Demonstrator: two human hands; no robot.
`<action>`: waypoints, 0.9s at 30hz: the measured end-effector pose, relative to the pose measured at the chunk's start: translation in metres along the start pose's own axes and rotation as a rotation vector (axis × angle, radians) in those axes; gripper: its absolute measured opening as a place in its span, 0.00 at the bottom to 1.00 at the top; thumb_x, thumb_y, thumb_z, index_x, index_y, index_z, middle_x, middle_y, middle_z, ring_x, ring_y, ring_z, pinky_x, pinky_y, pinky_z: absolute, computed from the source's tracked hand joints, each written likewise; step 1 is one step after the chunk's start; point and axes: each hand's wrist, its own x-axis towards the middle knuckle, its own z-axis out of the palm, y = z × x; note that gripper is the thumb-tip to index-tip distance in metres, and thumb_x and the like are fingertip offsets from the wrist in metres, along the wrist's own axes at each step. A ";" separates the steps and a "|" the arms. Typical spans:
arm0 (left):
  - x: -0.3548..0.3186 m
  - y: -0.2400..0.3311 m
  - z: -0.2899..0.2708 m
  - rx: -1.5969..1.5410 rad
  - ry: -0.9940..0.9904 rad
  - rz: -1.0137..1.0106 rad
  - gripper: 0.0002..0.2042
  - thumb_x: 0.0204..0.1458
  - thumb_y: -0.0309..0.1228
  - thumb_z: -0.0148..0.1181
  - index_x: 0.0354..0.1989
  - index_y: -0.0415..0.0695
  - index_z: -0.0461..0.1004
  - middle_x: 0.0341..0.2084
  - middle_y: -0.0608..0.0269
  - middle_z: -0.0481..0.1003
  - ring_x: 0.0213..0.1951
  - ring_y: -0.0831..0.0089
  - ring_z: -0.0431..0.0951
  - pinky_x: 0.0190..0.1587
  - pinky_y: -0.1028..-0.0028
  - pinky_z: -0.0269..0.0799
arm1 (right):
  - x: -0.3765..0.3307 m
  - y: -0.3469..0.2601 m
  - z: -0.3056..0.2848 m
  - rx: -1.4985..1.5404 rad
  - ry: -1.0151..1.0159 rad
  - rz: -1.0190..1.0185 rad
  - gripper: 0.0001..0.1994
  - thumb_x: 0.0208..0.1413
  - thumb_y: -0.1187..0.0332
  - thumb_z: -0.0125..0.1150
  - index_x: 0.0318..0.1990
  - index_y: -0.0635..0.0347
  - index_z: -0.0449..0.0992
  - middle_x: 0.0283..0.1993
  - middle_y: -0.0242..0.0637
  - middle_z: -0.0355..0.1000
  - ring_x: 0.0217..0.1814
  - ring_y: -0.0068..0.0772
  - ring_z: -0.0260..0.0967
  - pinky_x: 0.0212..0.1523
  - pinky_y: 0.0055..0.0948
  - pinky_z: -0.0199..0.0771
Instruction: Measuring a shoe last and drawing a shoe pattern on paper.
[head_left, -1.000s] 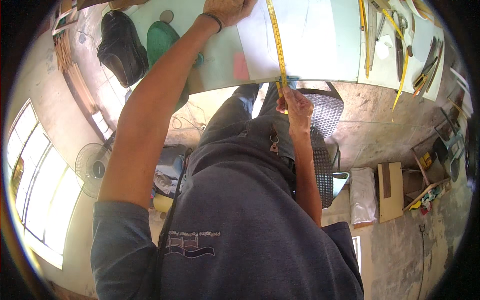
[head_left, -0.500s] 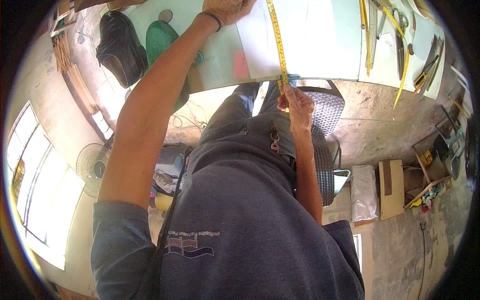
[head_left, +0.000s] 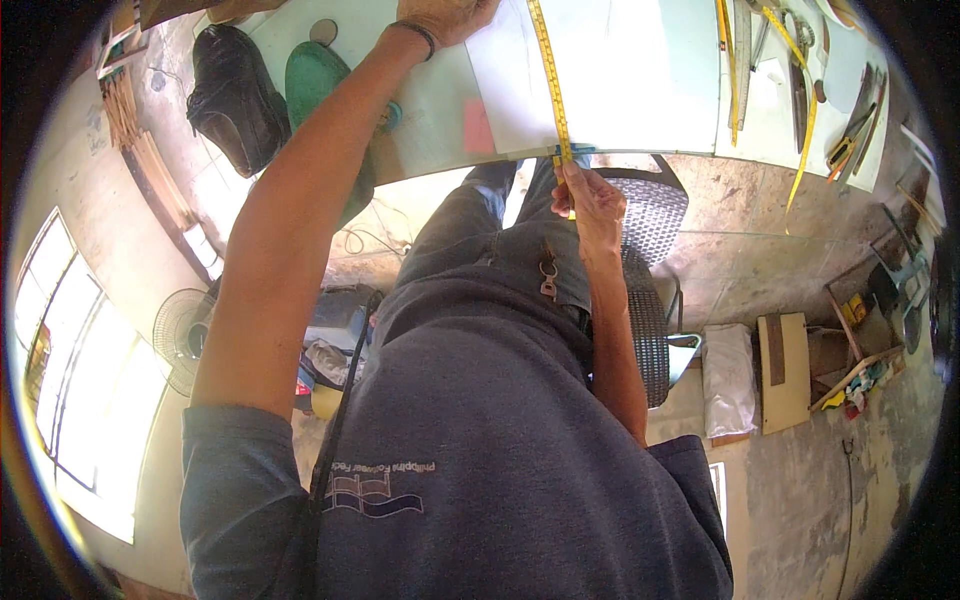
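Observation:
Down the table's front edge runs a yellow measuring tape [head_left: 549, 80], lying across a large white sheet of paper [head_left: 640, 80]. My right hand [head_left: 597, 205] pinches its near end just off the edge, thumb on top, close to my lap. The tape's far end leaves the view at the top. My left hand [head_left: 450, 14] lies at the top edge by the paper's left side, its fingers mostly cut off from sight. A small blue item [head_left: 575, 151] sits at the table edge beside the tape. Left of the paper is a pink slip [head_left: 478, 125].
A black shoe [head_left: 235, 95] and a green shoe last [head_left: 312, 80] stand at the table's left. On the right lie another yellow tape [head_left: 806, 140], a metal ruler [head_left: 742, 70] and a yellow-black cutter [head_left: 840, 152]. A woven chair [head_left: 650, 215] is beside me; a fan [head_left: 183, 335] stands left.
The table and its things sit slightly higher and further left in view. Both hands keep their places, the right still pinching the tape.

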 end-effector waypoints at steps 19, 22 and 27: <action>-0.002 -0.002 0.005 0.019 -0.003 0.003 0.25 0.50 0.28 0.57 0.60 0.44 0.70 0.60 0.53 0.61 0.65 0.57 0.58 0.63 0.46 0.50 | 0.000 -0.002 -0.001 0.019 -0.041 -0.015 0.15 0.61 0.58 0.68 0.38 0.65 0.84 0.24 0.35 0.77 0.21 0.19 0.73 0.22 0.19 0.72; -0.002 -0.001 0.005 0.014 -0.005 0.004 0.25 0.49 0.28 0.57 0.60 0.44 0.70 0.60 0.54 0.60 0.65 0.57 0.57 0.63 0.46 0.50 | 0.001 -0.002 -0.002 0.027 -0.048 -0.013 0.15 0.61 0.58 0.68 0.38 0.65 0.84 0.24 0.35 0.77 0.21 0.20 0.73 0.22 0.19 0.73; -0.002 -0.001 0.003 0.017 -0.022 -0.004 0.25 0.49 0.28 0.57 0.60 0.44 0.70 0.60 0.53 0.60 0.65 0.57 0.58 0.63 0.45 0.49 | 0.000 -0.002 -0.001 0.025 -0.037 -0.015 0.16 0.61 0.58 0.68 0.38 0.65 0.84 0.24 0.35 0.77 0.21 0.20 0.73 0.23 0.20 0.73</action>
